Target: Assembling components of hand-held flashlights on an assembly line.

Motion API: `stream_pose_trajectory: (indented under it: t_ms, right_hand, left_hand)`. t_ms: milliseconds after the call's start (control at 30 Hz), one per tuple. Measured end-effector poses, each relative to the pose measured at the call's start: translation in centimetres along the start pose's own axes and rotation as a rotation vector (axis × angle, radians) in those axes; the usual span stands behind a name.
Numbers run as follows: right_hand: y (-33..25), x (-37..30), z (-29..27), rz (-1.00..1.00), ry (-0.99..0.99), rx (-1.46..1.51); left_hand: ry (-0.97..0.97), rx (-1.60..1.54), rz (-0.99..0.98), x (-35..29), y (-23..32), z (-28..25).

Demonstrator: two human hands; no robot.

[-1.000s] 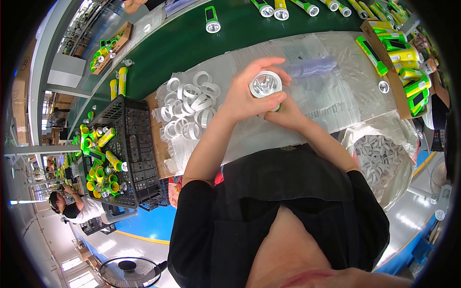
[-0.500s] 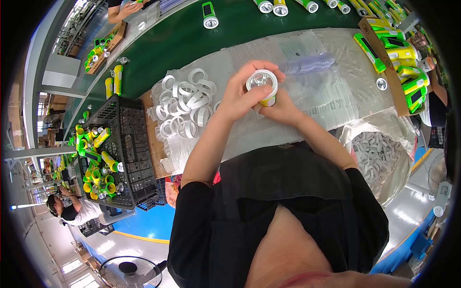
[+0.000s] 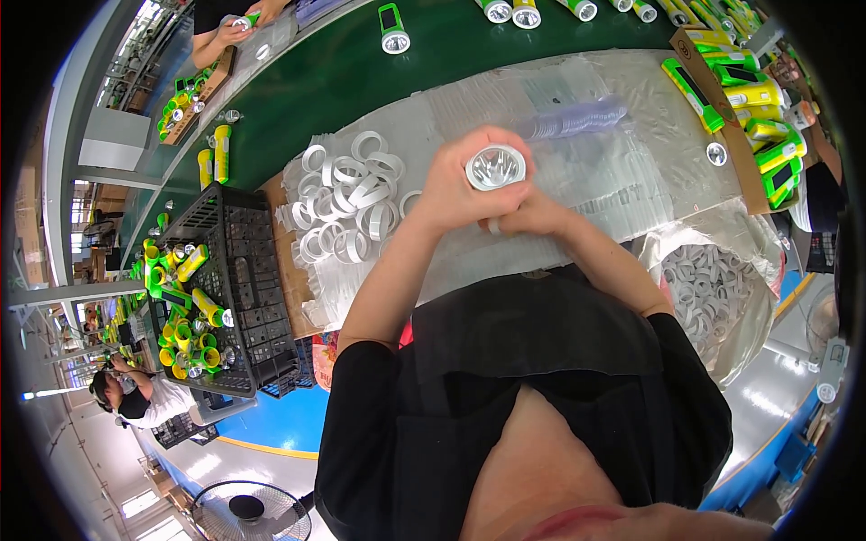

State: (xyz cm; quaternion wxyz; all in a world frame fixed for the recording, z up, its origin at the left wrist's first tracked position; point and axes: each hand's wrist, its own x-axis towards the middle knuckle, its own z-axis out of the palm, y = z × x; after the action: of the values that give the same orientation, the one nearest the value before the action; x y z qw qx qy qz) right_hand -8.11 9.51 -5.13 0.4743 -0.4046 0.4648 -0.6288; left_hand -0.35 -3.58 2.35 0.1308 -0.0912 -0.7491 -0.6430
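Both my hands meet over the plastic-covered bench. My left hand [image 3: 460, 194] wraps around a round silver flashlight reflector head [image 3: 495, 167], its shiny cone facing up. My right hand [image 3: 532, 215] closes on the lower part of the same piece from the right, with a white ring at its fingers. A pile of white plastic rings [image 3: 347, 203] lies just left of my left hand. A stack of clear round lenses [image 3: 577, 122] lies beyond my hands.
A green conveyor belt [image 3: 334, 77] carries green and yellow flashlights [image 3: 393, 29]. A black crate [image 3: 244, 270] of flashlight bodies stands at left. A bag of white rings [image 3: 713, 288] sits at right, a box of flashlights [image 3: 749, 90] far right. Another person's hands [image 3: 239, 27] work across the belt.
My hands with the reflector head have shifted slightly nearer to me and turned the piece; the right hand now sits lower under it.
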Motion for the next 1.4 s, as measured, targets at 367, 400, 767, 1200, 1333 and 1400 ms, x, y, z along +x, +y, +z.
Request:
stream_pose_trajectory:
  t_ms: [367, 400, 767, 1200, 1333, 1400]
  right_hand:
    - [-3.9, -2.2, 3.0, -0.064, 0.466, -0.551]
    - [-3.1, -2.9, 2.8, 0.146, 0.233, -0.103]
    - [-5.8, -2.6, 3.3, 0.277, 0.065, 0.024]
    - [-3.5, -2.5, 4.1, 0.263, -0.785, 0.872]
    - [-5.4, -1.7, 3.6, 0.105, -0.379, 0.622]
    - [-5.9, -1.4, 3.0, -0.253, 0.226, -0.404]
  left_hand:
    - [0.176, -0.421, -0.027, 0.7, -0.2, 0.2]
    - [0.049, -0.595, -0.012, 0.2, 0.0, 0.5]
    - [0.016, -0.643, 0.08, 0.5, 1.2, -0.7]
    - [-0.38, -1.047, 0.333, 1.5, 3.1, 1.9]
    - [-0.254, -0.916, 0.212, 2.0, 4.0, -0.3]
    - [-0.06, -0.646, 0.236, 1.6, 3.6, -1.1]
